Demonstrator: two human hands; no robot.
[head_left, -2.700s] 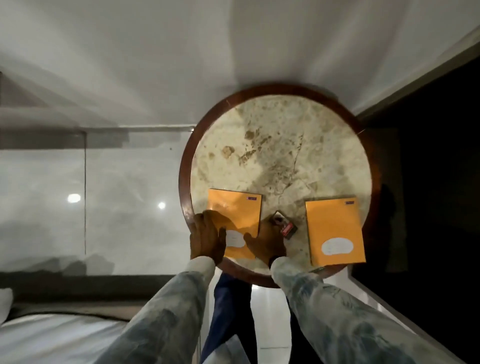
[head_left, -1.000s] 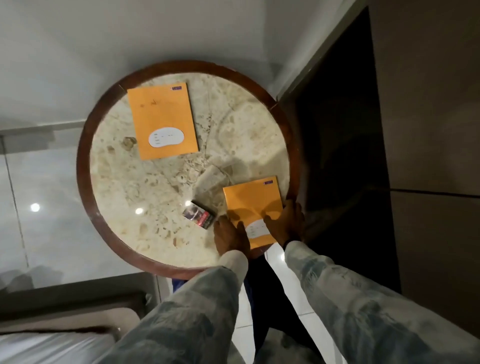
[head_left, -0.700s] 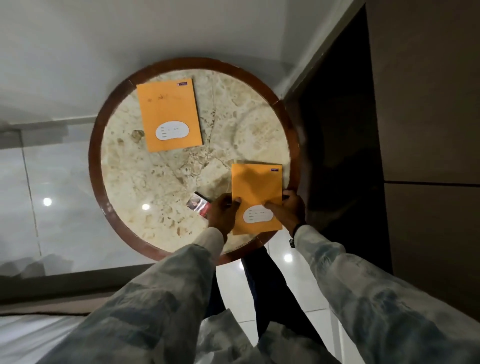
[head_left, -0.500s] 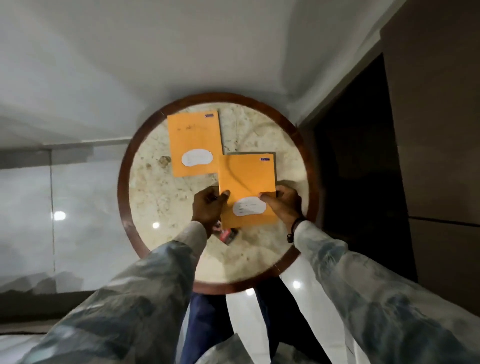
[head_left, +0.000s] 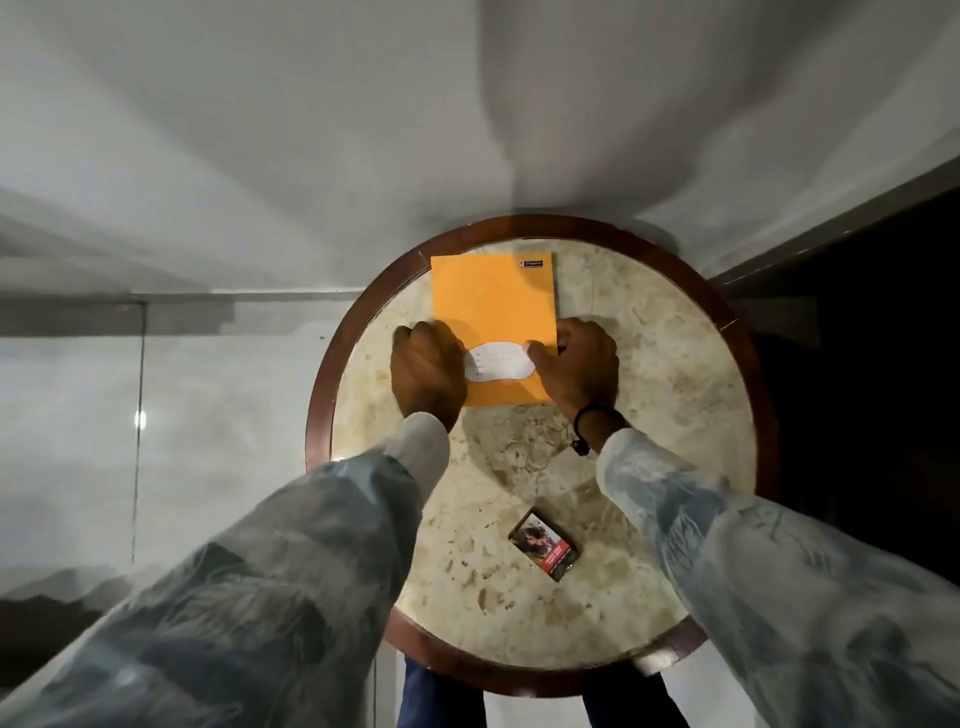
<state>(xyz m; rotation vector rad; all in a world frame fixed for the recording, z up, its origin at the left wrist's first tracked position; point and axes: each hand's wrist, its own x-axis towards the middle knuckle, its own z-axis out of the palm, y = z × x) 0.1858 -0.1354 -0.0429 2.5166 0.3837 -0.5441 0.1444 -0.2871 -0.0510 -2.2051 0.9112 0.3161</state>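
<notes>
An orange notebook (head_left: 493, 306) with a white label lies at the far side of the round marble table (head_left: 654, 395). My left hand (head_left: 426, 371) grips its left edge with curled fingers. My right hand (head_left: 579, 366) grips its right edge, thumb on the cover beside the label. Only one orange notebook shows; whether another lies under it is hidden.
A small dark and red pack (head_left: 544, 544) lies on the marble nearer to me, between my sleeves. The table has a brown wooden rim (head_left: 319, 410). A dark cabinet (head_left: 862, 374) stands close on the right, a pale wall behind, glossy floor on the left.
Both hands carried the orange notebook from the table's near right edge to the far side, over the spot where the other notebook lay. That second notebook no longer shows.
</notes>
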